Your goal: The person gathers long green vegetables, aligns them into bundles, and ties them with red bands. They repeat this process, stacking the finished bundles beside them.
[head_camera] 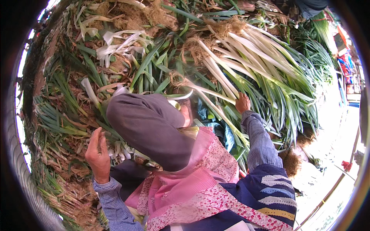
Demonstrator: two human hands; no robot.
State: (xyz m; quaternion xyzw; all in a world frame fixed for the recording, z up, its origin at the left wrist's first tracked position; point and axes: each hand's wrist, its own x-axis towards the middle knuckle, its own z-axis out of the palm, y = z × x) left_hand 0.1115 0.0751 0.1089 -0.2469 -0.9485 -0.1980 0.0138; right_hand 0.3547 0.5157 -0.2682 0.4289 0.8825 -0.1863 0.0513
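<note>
My right hand (pixel 242 103) is closed around the green part of a long leek (pixel 212 91), whose roots point up and to the left. Just beyond it lies a large pile of long leeks (pixel 251 55), white stalks and roots towards the top, green leaves towards the lower right. My left hand (pixel 98 154) is raised to the left of my bent knee, with its fingers apart and nothing seen in them. Under and beside it are green leek leaves (pixel 60 122) and dry trimmings.
Peeled white leek leaves (pixel 121 43) and clumps of roots (pixel 156 17) lie ahead. A blue plastic sheet (pixel 228 137) shows beside my legs. Part of another person in dark clothing (pixel 312 7) is at the top right. A pole (pixel 332 189) runs along the ground at the lower right.
</note>
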